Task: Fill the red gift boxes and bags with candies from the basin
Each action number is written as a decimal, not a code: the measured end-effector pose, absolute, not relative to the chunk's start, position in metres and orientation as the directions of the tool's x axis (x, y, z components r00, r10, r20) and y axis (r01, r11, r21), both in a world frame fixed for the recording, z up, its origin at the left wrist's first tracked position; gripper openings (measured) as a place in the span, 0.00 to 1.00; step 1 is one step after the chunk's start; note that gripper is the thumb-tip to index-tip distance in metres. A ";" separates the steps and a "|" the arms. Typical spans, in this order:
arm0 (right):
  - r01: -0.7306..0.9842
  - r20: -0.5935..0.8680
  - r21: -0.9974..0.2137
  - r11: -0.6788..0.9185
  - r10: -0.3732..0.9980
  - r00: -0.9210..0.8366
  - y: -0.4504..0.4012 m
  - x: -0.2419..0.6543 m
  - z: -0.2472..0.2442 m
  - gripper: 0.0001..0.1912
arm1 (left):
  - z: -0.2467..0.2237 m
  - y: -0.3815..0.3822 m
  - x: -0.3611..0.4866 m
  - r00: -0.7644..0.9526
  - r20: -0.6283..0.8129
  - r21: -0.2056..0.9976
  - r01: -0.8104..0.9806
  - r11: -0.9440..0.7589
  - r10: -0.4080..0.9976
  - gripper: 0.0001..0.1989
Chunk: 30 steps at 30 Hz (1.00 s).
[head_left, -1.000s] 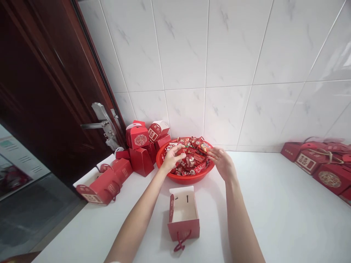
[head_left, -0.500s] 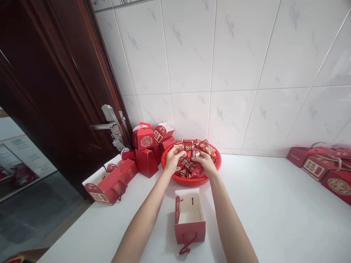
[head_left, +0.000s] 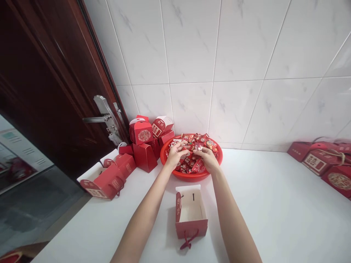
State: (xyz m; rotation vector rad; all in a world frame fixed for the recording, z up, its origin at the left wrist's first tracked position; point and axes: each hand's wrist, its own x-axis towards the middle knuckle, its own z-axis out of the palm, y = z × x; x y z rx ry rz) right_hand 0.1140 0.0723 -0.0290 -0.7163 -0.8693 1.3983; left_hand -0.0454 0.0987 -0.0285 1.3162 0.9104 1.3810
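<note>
My left hand (head_left: 176, 156) is over the left side of a red plastic basin (head_left: 189, 178), thumb and fingers apart among the wrapped sweets (head_left: 184, 166) heaped in it. On the basin's right side my right hand (head_left: 207, 159) pinches a small wrapped candy (head_left: 198, 147) between thumb and fingers. The candy's wrapper looks pinkish red and white. Between my forearms, nearer to me, stands an open red gift box (head_left: 191, 228) with a pale inside and a dark red cord handle. What lies under my palms is hidden.
Several red gift boxes (head_left: 145, 157) are stacked by the wall at the left, with open ones (head_left: 105, 180) in front. More closed boxes (head_left: 315, 162) stand at the far right. A tiled wall (head_left: 192, 109) backs the white table (head_left: 260, 204); a dark door (head_left: 60, 73) is at the left.
My view has tilted and shifted slightly. Both hands remain over the basin; the left fingers have reached further in toward the middle, while the right still holds the candy.
</note>
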 end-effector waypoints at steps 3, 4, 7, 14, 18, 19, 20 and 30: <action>-0.565 0.072 -0.819 0.100 0.995 0.072 0.075 0.116 -0.032 0.15 | -0.033 0.105 -0.048 -0.046 0.284 0.953 -0.100 -0.288 0.958 0.19; -0.582 0.062 -0.805 0.116 0.992 0.112 0.076 0.117 -0.033 0.15 | -0.035 0.107 -0.050 -0.099 0.296 0.949 -0.078 -0.304 0.950 0.18; -0.623 0.038 -0.766 0.156 0.979 0.198 0.079 0.121 -0.036 0.15 | -0.040 0.114 -0.056 -0.220 0.310 0.947 -0.011 -0.320 0.925 0.14; -0.688 0.036 -0.697 0.201 0.969 0.246 0.080 0.122 -0.037 0.11 | -0.043 0.112 -0.053 -0.159 0.368 0.919 0.216 -0.331 0.916 0.10; -0.717 0.035 -0.668 0.199 0.971 0.236 0.080 0.122 -0.037 0.10 | -0.045 0.111 -0.045 0.018 0.307 0.889 0.351 -0.293 0.952 0.13; -0.722 0.034 -0.664 0.194 0.973 0.230 0.079 0.123 -0.037 0.10 | -0.046 0.111 -0.044 0.043 0.289 0.881 0.379 -0.283 0.956 0.15; -0.727 0.032 -0.661 0.188 0.974 0.223 0.079 0.123 -0.036 0.10 | -0.047 0.111 -0.044 0.060 0.273 0.874 0.402 -0.274 0.960 0.16; -0.743 -0.004 -0.659 0.117 0.987 0.159 0.078 0.124 -0.035 0.10 | -0.048 0.116 -0.047 0.002 0.353 0.894 0.293 -0.338 0.936 0.18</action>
